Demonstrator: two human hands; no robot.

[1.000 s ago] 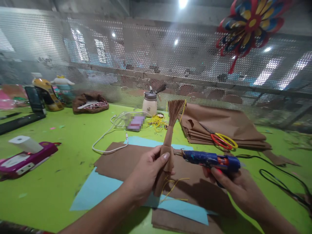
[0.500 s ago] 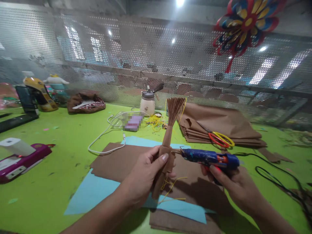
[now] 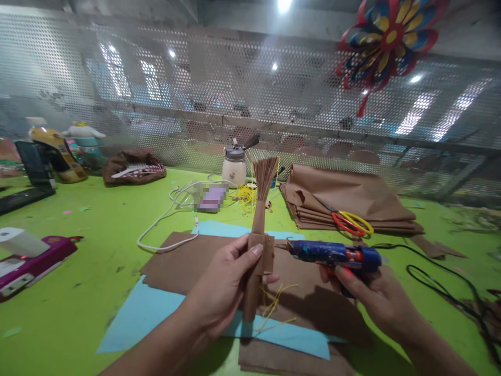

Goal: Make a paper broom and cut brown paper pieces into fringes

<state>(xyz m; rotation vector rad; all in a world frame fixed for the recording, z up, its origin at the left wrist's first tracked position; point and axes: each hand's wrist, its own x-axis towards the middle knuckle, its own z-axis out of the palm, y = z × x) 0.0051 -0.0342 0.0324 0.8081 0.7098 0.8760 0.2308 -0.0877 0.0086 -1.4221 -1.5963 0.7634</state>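
Note:
My left hand is closed around a pleated brown paper fan, its narrow part upright and its pleats spreading at the top. A brown paper strip wraps the fan's middle, its loose end sticking out to the right under my thumb. My right hand grips a blue hot glue gun by its handle. The nozzle points left, a small gap from the strip. Yellow strings hang below the fan, over brown paper sheets and light blue paper.
Red and yellow scissors lie on folded brown paper at the right. The glue gun's black cord runs across the green table. A purple power strip, white cable, bottle and yellow string are around.
The glue gun's nozzle has come away from the paper strip, leaving a small gap. The fan has turned more upright and shifted slightly left in view.

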